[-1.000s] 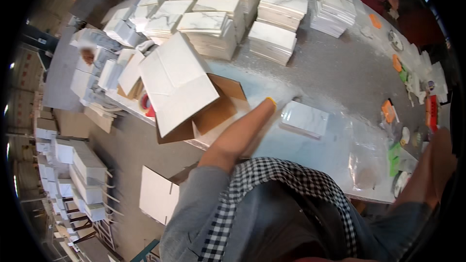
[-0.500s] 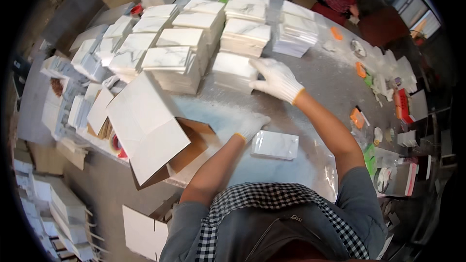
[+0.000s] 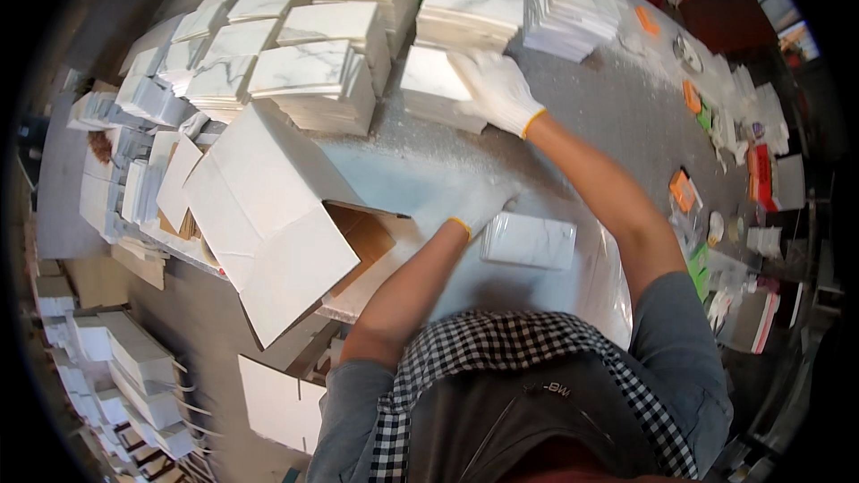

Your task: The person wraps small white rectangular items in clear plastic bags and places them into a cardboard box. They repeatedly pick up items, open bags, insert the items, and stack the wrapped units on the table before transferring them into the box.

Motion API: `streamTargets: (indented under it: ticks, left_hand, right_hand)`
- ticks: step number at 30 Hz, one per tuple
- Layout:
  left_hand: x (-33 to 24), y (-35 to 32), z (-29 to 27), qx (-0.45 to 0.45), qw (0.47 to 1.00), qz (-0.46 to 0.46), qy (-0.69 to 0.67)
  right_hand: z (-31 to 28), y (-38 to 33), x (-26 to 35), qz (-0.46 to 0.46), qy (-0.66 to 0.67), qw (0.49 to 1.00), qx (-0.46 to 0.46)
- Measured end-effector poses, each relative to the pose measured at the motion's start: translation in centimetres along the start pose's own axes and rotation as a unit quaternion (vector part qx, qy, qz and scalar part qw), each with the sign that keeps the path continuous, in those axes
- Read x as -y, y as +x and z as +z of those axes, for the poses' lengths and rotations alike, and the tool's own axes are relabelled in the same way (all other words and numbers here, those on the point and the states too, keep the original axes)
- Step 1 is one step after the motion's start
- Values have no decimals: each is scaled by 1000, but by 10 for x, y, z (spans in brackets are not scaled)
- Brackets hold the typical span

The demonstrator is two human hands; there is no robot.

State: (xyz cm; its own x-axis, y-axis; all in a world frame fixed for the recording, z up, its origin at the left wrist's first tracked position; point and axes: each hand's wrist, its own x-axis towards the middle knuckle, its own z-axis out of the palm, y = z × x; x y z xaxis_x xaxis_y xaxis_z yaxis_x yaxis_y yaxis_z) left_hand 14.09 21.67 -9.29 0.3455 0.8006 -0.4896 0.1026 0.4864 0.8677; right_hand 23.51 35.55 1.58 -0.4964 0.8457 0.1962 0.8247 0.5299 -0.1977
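My right hand [image 3: 501, 94], in a white knit glove with a yellow cuff, grips the right end of a white tile on top of a short tile stack [image 3: 438, 80]. Its fingers and thumb span the tile's edge. Blurred by motion, my left hand [image 3: 485, 206] is low over the table, beside a small stack of marbled tiles [image 3: 530, 241] with a shiny, film-like sheen. I cannot make out how its fingers are bent. Left of it, an open white cardboard box [image 3: 268, 206] lies tilted, with its brown inside showing.
Several tall stacks of grey-veined white tiles [image 3: 309, 72] fill the far left of the table [image 3: 573, 139]. Along the right edge lie orange pieces [image 3: 684, 190], a red box [image 3: 761, 177] and plastic scraps. Boxed stacks [image 3: 139, 353] stand low at left; a cardboard flap [image 3: 279, 402] lies below.
The view has shifted, so the far stacks sit higher in it. My right hand has closed in over the tile stack's right end. My left hand stays near the small stack.
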Motion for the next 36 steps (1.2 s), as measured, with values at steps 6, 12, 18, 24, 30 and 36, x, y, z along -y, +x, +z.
streamTargets:
  ticks: [6,12,18,24,30,36]
  left_hand:
    - [-13,-9,-7,46,999,-14,-15]
    - [5,26,-21,65,980,126,141]
    - [-36,8,-10,60,979,-138,-136]
    - [-39,6,-8,74,960,-157,-218]
    - [-64,-5,1,43,983,-78,-161]
    - [-80,-16,2,105,983,24,-150]
  right_hand:
    - [-20,-42,-5,60,135,984,-100]
    - [-81,-180,5,8,182,982,-41]
    - [-46,-267,27,6,154,988,17]
    - [-35,-273,37,25,139,990,22]
    - [-52,-274,40,105,150,983,-24]
    - [-10,-286,-6,410,569,713,19]
